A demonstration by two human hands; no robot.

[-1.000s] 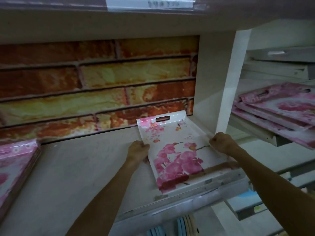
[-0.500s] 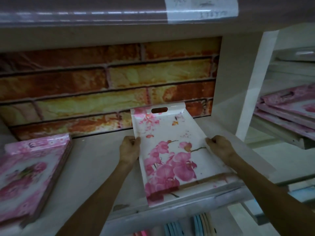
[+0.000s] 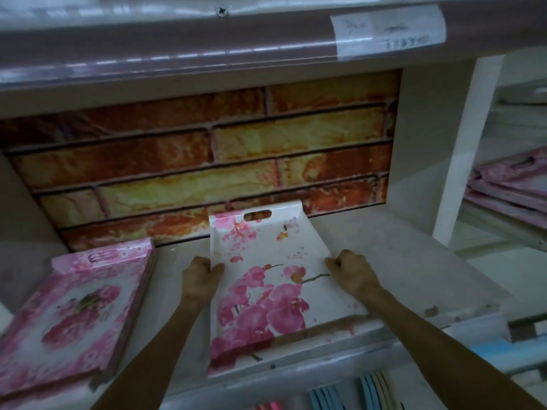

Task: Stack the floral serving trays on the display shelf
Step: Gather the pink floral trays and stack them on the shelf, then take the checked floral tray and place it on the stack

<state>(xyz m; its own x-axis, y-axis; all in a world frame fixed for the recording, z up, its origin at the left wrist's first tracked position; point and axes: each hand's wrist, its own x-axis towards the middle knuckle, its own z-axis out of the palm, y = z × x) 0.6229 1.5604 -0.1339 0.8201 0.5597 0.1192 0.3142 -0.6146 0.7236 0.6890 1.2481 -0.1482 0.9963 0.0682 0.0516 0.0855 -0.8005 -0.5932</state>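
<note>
A white serving tray with pink orchids (image 3: pixel 266 285) lies flat on the display shelf (image 3: pixel 399 261), its cut-out handle toward the brick-patterned back wall and its near end over the shelf's front edge. My left hand (image 3: pixel 201 276) grips its left rim and my right hand (image 3: pixel 352 273) grips its right rim. To the left on the same shelf rests a stack of pink floral trays (image 3: pixel 71 315), apart from the held tray.
Another pile of pink trays (image 3: pixel 515 184) sits in the bay to the right, past a white upright divider (image 3: pixel 461 161). The shelf above (image 3: pixel 207 48) overhangs closely. Blue and cream items (image 3: pixel 370 392) stand on edge below the shelf front.
The tray, held in both hands, has slid leftward along the shelf, away from the divider. The view has shifted, showing more of the left stack.
</note>
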